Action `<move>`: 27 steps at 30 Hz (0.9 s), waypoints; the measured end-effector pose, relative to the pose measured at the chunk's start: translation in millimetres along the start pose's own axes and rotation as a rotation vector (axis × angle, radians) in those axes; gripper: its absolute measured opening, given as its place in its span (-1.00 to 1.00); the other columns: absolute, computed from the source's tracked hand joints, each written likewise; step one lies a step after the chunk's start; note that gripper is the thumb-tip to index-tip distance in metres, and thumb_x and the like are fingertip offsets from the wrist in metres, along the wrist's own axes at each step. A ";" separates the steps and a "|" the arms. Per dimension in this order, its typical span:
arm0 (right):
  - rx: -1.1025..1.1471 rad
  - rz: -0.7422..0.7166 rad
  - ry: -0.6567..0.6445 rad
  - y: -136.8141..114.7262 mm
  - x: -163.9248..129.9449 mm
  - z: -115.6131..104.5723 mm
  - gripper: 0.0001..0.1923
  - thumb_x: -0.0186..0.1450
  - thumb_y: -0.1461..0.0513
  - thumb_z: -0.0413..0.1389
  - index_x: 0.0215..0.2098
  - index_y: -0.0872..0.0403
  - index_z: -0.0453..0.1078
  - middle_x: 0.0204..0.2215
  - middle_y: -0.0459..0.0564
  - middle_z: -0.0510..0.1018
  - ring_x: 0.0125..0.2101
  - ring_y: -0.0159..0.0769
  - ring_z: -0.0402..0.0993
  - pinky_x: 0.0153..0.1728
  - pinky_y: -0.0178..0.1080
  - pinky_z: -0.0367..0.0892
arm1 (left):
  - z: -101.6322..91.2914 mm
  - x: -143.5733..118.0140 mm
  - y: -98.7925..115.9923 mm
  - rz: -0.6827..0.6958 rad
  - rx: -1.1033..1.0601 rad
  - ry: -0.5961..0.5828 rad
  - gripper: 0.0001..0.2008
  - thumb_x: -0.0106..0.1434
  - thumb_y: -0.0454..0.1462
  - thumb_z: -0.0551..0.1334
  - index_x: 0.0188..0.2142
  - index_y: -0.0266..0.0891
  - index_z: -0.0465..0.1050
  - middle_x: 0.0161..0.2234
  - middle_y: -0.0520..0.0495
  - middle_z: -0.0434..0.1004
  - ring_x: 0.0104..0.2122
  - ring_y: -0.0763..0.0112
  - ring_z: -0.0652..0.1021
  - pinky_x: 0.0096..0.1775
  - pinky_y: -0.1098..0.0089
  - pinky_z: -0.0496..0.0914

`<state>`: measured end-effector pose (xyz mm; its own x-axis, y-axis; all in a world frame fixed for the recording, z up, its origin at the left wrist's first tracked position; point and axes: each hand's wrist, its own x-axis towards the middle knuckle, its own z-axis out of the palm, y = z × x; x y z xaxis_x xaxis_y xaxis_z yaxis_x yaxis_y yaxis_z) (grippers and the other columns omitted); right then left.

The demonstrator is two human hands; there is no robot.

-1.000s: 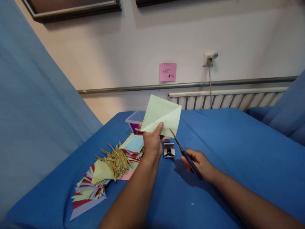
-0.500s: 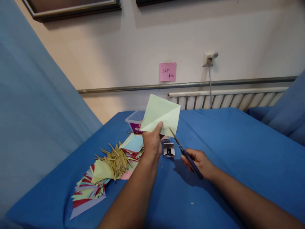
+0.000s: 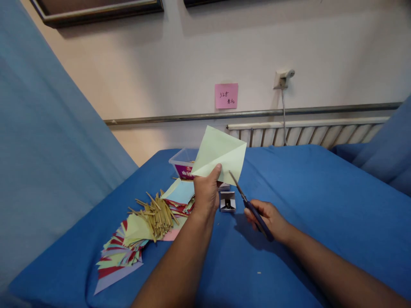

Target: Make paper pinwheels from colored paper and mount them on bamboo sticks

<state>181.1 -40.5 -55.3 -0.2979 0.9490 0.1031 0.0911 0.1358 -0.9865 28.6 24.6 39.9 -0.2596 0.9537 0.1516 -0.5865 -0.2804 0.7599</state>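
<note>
One blue cloth-covered table fills the scene, running from the near edge to the far wall. On its left half lies one fanned heap of coloured paper sheets, too overlapped to count, with one bundle of thin bamboo sticks resting on top. Beyond that stands one clear plastic tub with a purple label, and just right of the left wrist sits one small open box.

One pale green paper square is held up above the table's middle, set like a diamond with one corner pointing up and far. A crease crosses it from lower left to upper right. The left hand pinches its lower edge, thumb on the near face and fingers hidden behind.

One pair of scissors lies along a line from near right to far left, tip aimed at the paper's lower right edge, just beside it. The blades look nearly together. The right hand is curled through the dark handles.
</note>
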 end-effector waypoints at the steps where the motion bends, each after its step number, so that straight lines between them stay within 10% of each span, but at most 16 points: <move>1: 0.003 0.000 0.000 0.2 0.2 -0.2 -0.63 0.27 -0.02 0.08 -0.50 0.08 0.25 -0.62 -0.15 0.36 -0.62 -0.44 0.28 -0.57 -0.36 0.19 | 0.0 0.1 0.0 -0.001 -0.002 0.002 -0.50 -0.11 -0.40 0.45 -0.10 -0.30 0.51 -0.09 -0.22 0.59 -0.11 0.13 0.59 -0.03 0.13 0.45; 27: 0.000 0.004 0.013 0.8 0.2 1.0 -0.62 0.28 -0.02 0.09 -0.50 0.08 0.26 -0.62 -0.15 0.36 -0.62 -0.45 0.29 -0.57 -0.36 0.20 | -0.2 -1.1 -0.9 -0.036 0.015 -0.002 -0.51 -0.12 -0.39 0.45 -0.12 -0.30 0.51 -0.10 -0.22 0.59 -0.17 0.18 0.60 -0.10 0.19 0.49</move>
<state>180.2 -40.5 -56.1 -0.2852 0.9531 0.1012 0.0921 0.1323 -0.9869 29.3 23.9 38.9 -0.2367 0.9635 0.1252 -0.5841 -0.2441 0.7741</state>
